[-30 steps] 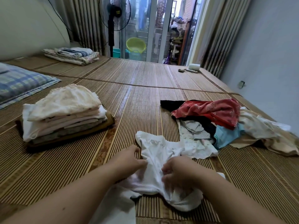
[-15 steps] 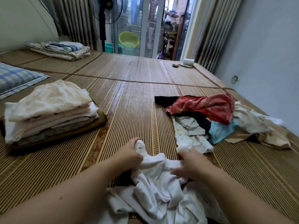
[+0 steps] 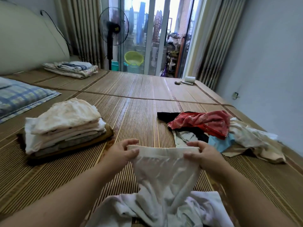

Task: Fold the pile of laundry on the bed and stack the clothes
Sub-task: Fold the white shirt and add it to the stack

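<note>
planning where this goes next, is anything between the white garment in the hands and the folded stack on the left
Nothing visible. The left hand and right hand pinch the white garment by its top edge; only mat lies between it and the folded stack. The loose pile sits off to the right.

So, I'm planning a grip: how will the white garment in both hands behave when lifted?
Probably floppy: the white garment sags below the left hand and right hand and bunches on the mat. Likely light: pinched fingers alone hold its top edge.
</note>
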The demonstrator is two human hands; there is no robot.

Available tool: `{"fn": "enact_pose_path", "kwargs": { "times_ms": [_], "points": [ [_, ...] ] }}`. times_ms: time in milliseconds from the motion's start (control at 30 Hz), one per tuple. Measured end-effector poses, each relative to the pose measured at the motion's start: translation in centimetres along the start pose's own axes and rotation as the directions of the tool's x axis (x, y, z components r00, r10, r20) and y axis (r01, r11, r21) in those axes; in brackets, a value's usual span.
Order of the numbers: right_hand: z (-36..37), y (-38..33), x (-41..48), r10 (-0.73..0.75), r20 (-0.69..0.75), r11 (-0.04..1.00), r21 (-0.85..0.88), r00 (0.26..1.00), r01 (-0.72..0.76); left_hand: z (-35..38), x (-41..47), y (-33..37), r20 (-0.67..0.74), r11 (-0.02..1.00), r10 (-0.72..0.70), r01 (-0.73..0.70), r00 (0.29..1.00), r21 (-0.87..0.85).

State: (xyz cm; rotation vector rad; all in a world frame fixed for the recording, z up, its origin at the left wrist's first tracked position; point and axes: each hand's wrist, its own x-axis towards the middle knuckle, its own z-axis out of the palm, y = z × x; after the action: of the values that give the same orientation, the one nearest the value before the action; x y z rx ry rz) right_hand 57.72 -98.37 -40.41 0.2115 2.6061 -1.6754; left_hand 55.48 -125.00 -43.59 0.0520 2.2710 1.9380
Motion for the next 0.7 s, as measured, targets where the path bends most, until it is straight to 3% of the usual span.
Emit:
{"fn": "enact_pose_path", "kwargs": {
  "times_ms": [233,400,533,700],
  "points": [
    [-5.3,-12.6,-4.2,-0.243,-0.134,0.967,0.042,0.961,0.251,-3.2,-2.9,13.8,-0.035,0.963,0.269,-0.268,0.963,0.035],
    [-8.9,-23.4,-7.3,-0.460,-0.261,0.878,0.010,0.849,0.479,-6.2,-5.5,25.9,-0.068,0.915,0.401,-0.396,0.913,0.076],
    [-9.9,-29.6,-8.5,-0.498,-0.325,0.844,0.032,0.804,0.536,-7.6,-7.4,33.2,-0.172,0.864,0.491,-0.453,0.854,0.221],
    [-9.1,-34.8,-9.1,-0.413,-0.399,0.853,0.144,0.818,0.501,-7.9,-8.4,38.4,-0.363,0.858,0.509,-0.427,0.781,0.285]
  ]
}}
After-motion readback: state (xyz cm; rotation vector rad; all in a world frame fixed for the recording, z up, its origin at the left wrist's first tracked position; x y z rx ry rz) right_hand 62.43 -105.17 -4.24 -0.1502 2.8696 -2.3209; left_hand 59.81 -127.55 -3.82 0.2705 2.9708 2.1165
